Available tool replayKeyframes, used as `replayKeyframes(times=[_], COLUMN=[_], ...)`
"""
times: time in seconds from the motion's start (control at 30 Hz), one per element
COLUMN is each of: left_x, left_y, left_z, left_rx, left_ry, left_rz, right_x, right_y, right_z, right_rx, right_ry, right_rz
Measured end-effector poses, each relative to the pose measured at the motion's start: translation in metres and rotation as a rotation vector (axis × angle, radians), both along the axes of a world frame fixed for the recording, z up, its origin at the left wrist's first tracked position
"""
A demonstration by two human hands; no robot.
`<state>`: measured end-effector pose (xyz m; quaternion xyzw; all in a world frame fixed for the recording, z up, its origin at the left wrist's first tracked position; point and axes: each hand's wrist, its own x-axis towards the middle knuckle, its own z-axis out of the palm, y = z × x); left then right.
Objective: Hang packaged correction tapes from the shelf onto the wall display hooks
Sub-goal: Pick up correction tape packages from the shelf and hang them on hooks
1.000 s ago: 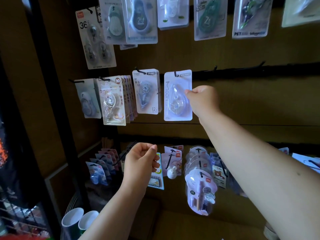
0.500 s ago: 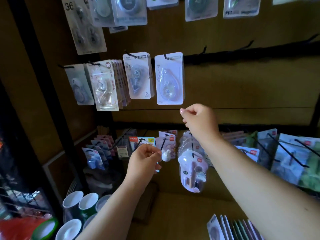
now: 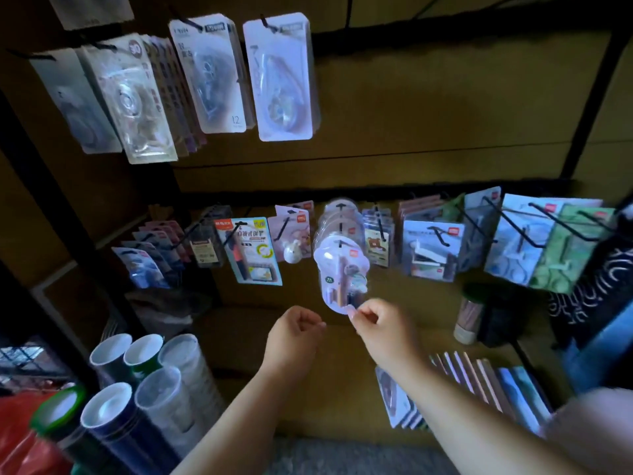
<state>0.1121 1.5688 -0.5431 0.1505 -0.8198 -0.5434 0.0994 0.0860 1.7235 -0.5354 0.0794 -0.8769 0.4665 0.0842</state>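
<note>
A brown panelled display wall [image 3: 428, 108] fills the view, crossed by two black horizontal hook rails [image 3: 445, 32]. On the upper rail, at the left, hang white carded blister packs of correction tape; the rightmost one, a white card with a clear teardrop-shaped dispenser [image 3: 281, 77], hangs alone on its hook beside a stack of similar white cards marked 12 [image 3: 214, 73]. The lower rail carries a crowded row of smaller colourful stationery packs on long black wire hooks [image 3: 548, 228], among them a stack of rounded clear blister packs with white backing [image 3: 342, 265]. Below, on the brown shelf [image 3: 342, 389], a row of flat packaged cards [image 3: 479, 385] stands on edge at the right. At the lower left a cluster of upright cylindrical tubes with white interiors [image 3: 144, 389], dark blue, green and pale grey outside, stands open-topped; nothing can be seen inside them. The right hand [image 3: 383, 330] is raised just under the front rounded pack, thumb and forefinger pinched together at its bottom edge; whether they actually grip it is unclear. The left hand [image 3: 294, 337] hangs just beside it, fingers loosely curled, holding nothing.
</note>
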Motion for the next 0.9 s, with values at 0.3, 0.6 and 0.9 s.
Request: replayKeyframes(times=[0.3,0.6,0.9], left_x=[-0.02,-0.043,-0.066], left_y=[0.039,0.049,0.057], left_z=[-0.059,-0.111,-0.146], left_rx=[-0.033,0.052,0.055], left_ry=[-0.241,-0.431,-0.496], left_rz=[-0.128,-0.161,-0.173], right_x=[-0.024,-0.051,-0.076], right_y=[0.053,0.092,0.078], right_z=[-0.097,-0.166,-0.203], right_rx=[0.246,0.298,0.381], right_ry=[-0.372,-0.634,-0.567], right_rz=[-0.126,-0.184,-0.27])
